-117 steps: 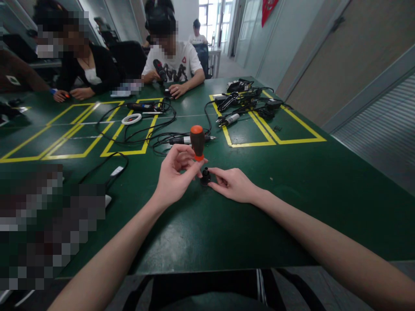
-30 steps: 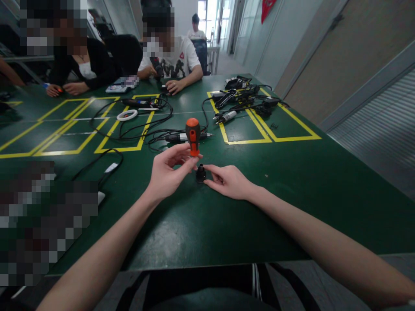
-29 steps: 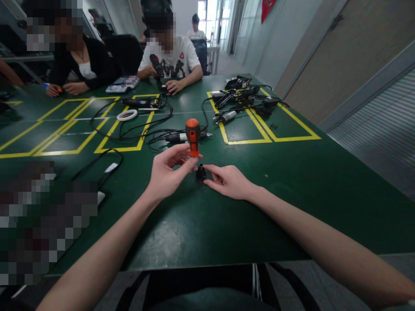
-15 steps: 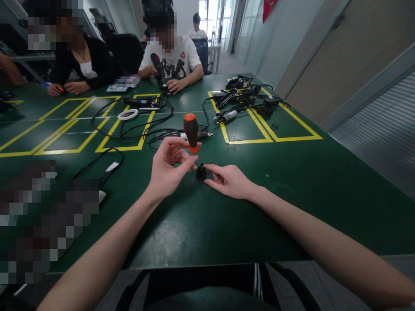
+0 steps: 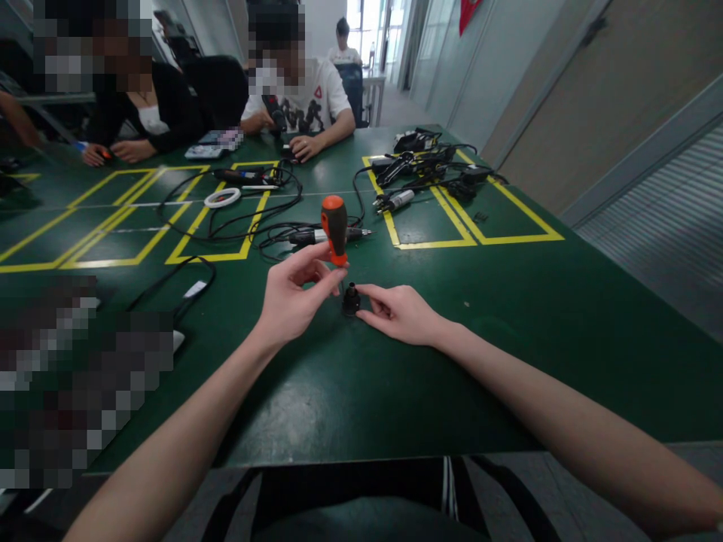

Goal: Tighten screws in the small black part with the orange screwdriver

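Observation:
My left hand (image 5: 297,293) is closed around the lower handle of an upright screwdriver (image 5: 334,222), its grip dark grey and orange. The thin shaft points down toward the left side of a small black stepped round part (image 5: 351,299) that stands on the green table. Whether the tip sits in a screw is too small to tell. From the right, my right hand (image 5: 401,315) pinches the black part with thumb and forefinger, keeping it on the tabletop.
Corded electric screwdrivers (image 5: 316,236) and looped black cables lie beyond my hands. A white tape ring (image 5: 222,197) rests at the left, and a cable pile (image 5: 418,169) at the back right. Tiny dark screws (image 5: 480,217) lie nearby. Two people sit across the green table (image 5: 508,301).
The screwdriver handle has turned slightly in my left fingers, showing a different side of its orange pattern. My right hand stays on the black part.

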